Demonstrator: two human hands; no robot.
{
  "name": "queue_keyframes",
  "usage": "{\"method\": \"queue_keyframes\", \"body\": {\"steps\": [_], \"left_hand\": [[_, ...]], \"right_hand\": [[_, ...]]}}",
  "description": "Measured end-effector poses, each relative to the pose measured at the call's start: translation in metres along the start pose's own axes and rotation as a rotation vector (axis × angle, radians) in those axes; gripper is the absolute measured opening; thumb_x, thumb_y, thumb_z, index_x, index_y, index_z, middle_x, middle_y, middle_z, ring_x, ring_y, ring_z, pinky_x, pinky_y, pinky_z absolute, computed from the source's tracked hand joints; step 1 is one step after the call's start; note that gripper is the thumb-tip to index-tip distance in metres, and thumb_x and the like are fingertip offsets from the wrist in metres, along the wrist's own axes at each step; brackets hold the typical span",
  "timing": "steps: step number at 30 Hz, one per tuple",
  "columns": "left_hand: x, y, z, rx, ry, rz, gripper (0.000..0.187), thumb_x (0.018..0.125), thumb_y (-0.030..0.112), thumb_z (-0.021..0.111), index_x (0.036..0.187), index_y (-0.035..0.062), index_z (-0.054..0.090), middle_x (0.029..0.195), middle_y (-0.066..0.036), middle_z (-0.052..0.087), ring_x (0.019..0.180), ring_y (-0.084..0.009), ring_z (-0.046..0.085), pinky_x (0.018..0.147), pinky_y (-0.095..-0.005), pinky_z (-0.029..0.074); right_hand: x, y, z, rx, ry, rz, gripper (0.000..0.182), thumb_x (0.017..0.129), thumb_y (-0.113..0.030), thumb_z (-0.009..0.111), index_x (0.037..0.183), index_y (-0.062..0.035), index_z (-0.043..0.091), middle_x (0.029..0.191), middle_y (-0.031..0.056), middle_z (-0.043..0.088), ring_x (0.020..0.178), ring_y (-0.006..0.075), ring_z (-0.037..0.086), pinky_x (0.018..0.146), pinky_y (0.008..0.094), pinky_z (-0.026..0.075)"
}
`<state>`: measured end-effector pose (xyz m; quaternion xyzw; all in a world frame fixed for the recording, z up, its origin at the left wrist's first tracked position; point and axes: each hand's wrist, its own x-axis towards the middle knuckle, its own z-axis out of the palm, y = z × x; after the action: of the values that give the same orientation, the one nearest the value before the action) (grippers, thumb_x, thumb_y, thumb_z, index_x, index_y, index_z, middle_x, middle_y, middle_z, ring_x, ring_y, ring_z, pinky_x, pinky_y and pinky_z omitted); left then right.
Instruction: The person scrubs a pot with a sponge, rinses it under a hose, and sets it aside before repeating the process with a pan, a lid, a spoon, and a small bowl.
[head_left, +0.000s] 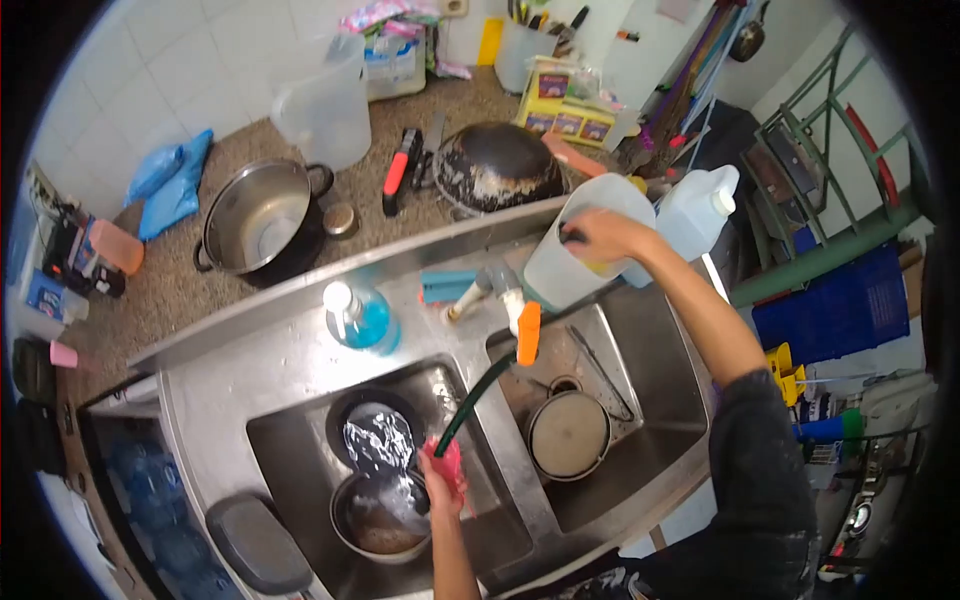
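Note:
My left hand (440,480) is closed on a pink item (451,468) at the left basin. A dark green hose (478,400) runs from the orange-handled tap (527,333) down to that hand. Beneath and beside it lie a pot (378,530) and a dark pan (370,430) with shiny water or glare over them. My right hand (603,238) reaches into the mouth of a translucent pitcher (575,265), fingers closed round a dark thing too small to name. In the right basin sits a round pot (569,435) holding cloudy liquid.
Blue soap bottle (362,318) stands on the sink ledge. Behind it are a steel pot (262,222), a red-handled knife (398,172), an overturned blackened pan (498,168) and a large jug (693,215). A grey lidded container (258,542) rests at the sink's left edge.

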<state>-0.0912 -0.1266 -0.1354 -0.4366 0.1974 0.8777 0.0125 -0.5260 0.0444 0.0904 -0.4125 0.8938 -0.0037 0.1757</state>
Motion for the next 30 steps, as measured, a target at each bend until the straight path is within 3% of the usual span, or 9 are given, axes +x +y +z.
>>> {"method": "queue_keyframes", "body": {"steps": [3,5,8,13,15,17,19,21,30], "left_hand": [[-0.004,0.002,0.0,0.04,0.088,0.006,0.053,0.091,0.068,0.037,0.111,0.022,0.056,0.072,0.001,0.057,0.043,-0.0113,0.044,0.035,-0.0238,0.03],[-0.002,-0.005,-0.012,0.02,0.087,0.014,0.047,0.094,0.062,0.039,0.111,0.0209,0.053,0.073,0.0,0.058,0.045,-0.0113,0.047,0.035,-0.024,0.032],[0.0,-0.01,-0.024,0.068,0.199,0.005,0.042,0.095,0.057,0.043,0.115,0.0205,0.047,0.075,-0.001,0.059,0.045,-0.0111,0.047,0.035,-0.0238,0.033],[0.009,-0.014,-0.043,0.02,0.112,-0.025,0.033,0.099,0.046,0.042,0.12,0.0212,0.04,0.081,-0.004,0.061,0.046,-0.0119,0.049,0.036,-0.0237,0.034],[0.006,-0.013,-0.042,0.005,0.129,-0.037,0.022,0.101,0.035,0.039,0.118,0.021,0.038,0.085,-0.006,0.062,0.045,-0.0144,0.049,0.035,-0.0256,0.035],[0.002,-0.012,-0.033,-0.015,0.1,0.1,0.038,0.098,0.047,0.042,0.122,0.0185,0.049,0.09,-0.009,0.067,0.047,-0.0133,0.051,0.037,-0.0264,0.039],[0.009,-0.013,-0.038,-0.003,0.148,0.04,0.041,0.098,0.048,0.041,0.125,0.0189,0.046,0.088,-0.005,0.066,0.047,-0.0113,0.05,0.037,-0.0245,0.037],[-0.004,-0.001,-0.02,0.021,0.19,0.128,0.036,0.099,0.048,0.041,0.113,0.017,0.053,0.082,-0.003,0.065,0.046,-0.0091,0.047,0.036,-0.0233,0.036],[-0.025,0.002,-0.025,0.046,0.216,0.186,0.029,0.101,0.039,0.039,0.12,0.016,0.04,0.076,-0.004,0.053,0.041,-0.0103,0.042,0.032,-0.023,0.031]], "right_hand": [[0.049,0.042,0.051,-0.145,-0.262,0.023,0.054,0.077,-0.039,0.065,0.12,-0.0054,0.06,0.122,0.0179,0.061,0.115,0.0325,0.057,0.092,0.0416,0.047],[0.065,0.03,0.057,-0.31,-0.743,0.06,0.064,0.076,-0.038,0.068,0.13,-0.0074,0.053,0.13,0.0154,0.057,0.12,0.031,0.055,0.096,0.045,0.045],[0.066,0.033,0.08,-0.541,-0.576,0.247,0.068,0.073,-0.035,0.073,0.131,-0.0064,0.052,0.128,0.0149,0.058,0.118,0.0334,0.056,0.095,0.0509,0.044],[0.08,0.102,0.11,-0.716,-0.316,-0.176,0.049,0.066,-0.024,0.074,0.111,-0.0049,0.065,0.122,0.0146,0.06,0.11,0.035,0.058,0.091,0.0514,0.045],[0.087,0.11,0.106,-0.555,-0.498,-0.081,0.028,0.066,-0.015,0.069,0.091,-0.0033,0.07,0.116,0.0171,0.062,0.11,0.0344,0.058,0.091,0.0471,0.046],[0.038,0.047,0.015,-0.084,-0.257,-0.218,0.016,0.069,-0.012,0.066,0.081,-0.0018,0.069,0.107,0.0183,0.063,0.105,0.0341,0.058,0.09,0.0441,0.045],[0.011,0.045,0.003,0.245,0.289,-0.327,0.017,0.086,-0.018,0.061,0.085,-0.0009,0.064,0.096,0.012,0.062,0.094,0.025,0.059,0.085,0.0366,0.046],[-0.013,0.036,-0.005,0.443,0.434,-0.065,0.024,0.097,-0.021,0.052,0.091,0.0002,0.06,0.088,0.0023,0.059,0.086,0.0123,0.055,0.078,0.0287,0.045],[-0.048,0.02,-0.013,1.318,0.584,0.158,0.027,0.102,-0.029,0.045,0.114,-0.0078,0.057,0.102,-0.0001,0.059,0.087,0.0107,0.057,0.078,0.0274,0.046]]}}
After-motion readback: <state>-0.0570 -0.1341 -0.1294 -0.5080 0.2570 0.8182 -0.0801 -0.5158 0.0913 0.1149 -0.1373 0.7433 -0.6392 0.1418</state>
